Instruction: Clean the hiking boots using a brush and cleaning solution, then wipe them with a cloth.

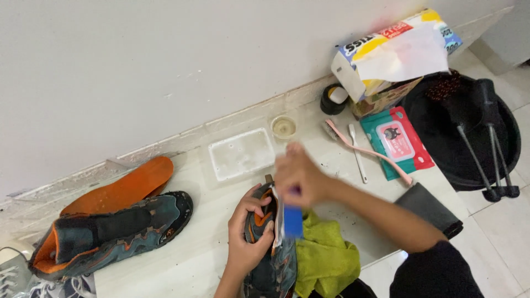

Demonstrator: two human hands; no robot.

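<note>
Held upright over the pale tiled floor (221,243): a grey-blue hiking boot with orange lining (270,243), beside a crumpled yellow-green cloth (326,256). Left hand (248,234) wrapped around the collar, thumb hooked inside on the lining. Right hand (301,176), blurred, closed around a blue-and-white brush or sponge block (290,221) against the opening. Probably fairly heavy, stiff at the sole, softer at the padded ankle; best gripped at collar or heel. Matching boot (110,234) and orange insole (124,187) lying apart to the left.
</note>
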